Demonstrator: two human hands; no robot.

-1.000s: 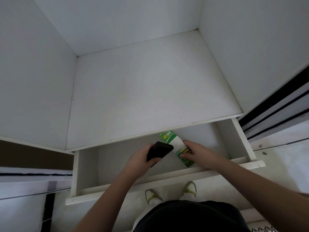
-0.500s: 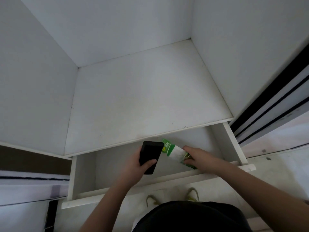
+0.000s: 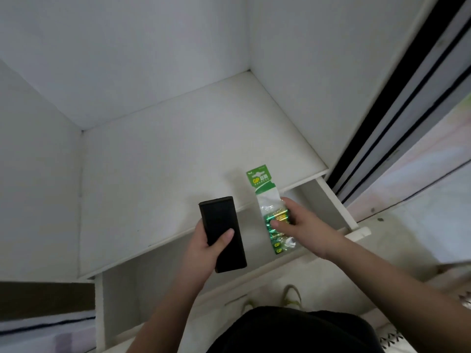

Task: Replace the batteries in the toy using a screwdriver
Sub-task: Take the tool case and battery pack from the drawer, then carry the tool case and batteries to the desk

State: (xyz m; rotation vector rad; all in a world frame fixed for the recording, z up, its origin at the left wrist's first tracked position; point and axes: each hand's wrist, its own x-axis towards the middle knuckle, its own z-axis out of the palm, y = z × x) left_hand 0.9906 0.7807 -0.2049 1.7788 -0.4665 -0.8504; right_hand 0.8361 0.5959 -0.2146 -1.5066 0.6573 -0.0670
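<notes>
My left hand grips a flat black rectangular case, held upright above the open white drawer. My right hand holds a green and clear pack of batteries by its middle, lifted out of the drawer, with its green card top over the shelf edge. No screwdriver or toy can be made out in view.
A bare white shelf sits above the drawer inside a white cabinet. A sliding door with black tracks runs along the right. My feet in pale shoes stand on the floor below the drawer front.
Both hands have risen out of the drawer. The battery pack has come up with my right hand, and the black case now stands higher, over the shelf edge.
</notes>
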